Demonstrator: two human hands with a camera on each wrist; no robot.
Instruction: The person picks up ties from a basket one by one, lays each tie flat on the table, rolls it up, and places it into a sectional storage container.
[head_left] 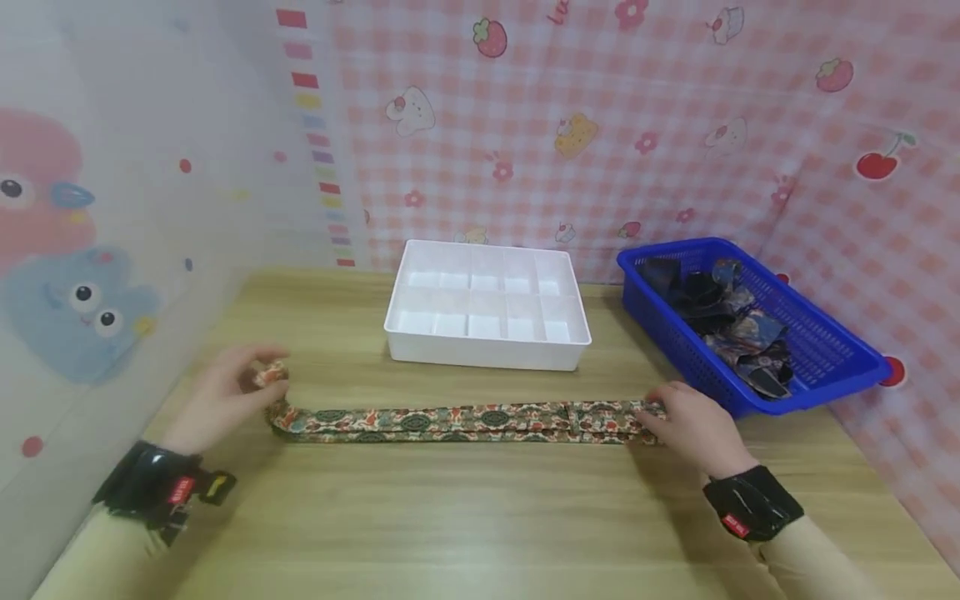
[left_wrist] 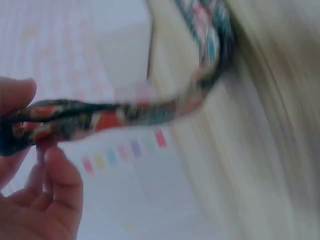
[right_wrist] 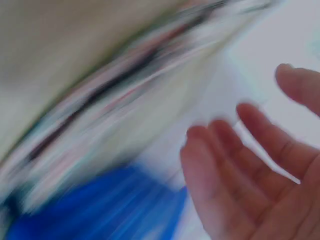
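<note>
A floral-patterned necktie (head_left: 465, 421) lies stretched across the table, folded lengthwise into two strips. My left hand (head_left: 236, 392) pinches its left end and lifts it off the tabletop; the left wrist view shows the tie (left_wrist: 150, 114) running from between thumb and fingers down to the table. At the other end, my right hand (head_left: 693, 425) hovers at the tie's right tip. In the right wrist view the fingers of that hand (right_wrist: 250, 180) are spread and loosely bent with nothing between them, the blurred tie (right_wrist: 110, 95) passing beside them.
A white divided box (head_left: 487, 350) with several compartments stands behind the tie. To the right, a blue plastic basket (head_left: 840, 367) holds crumpled dark and patterned fabric pieces (head_left: 750, 333). Cartoon-printed cloth walls (head_left: 637, 192) enclose the wooden table (head_left: 465, 525) at the back and sides.
</note>
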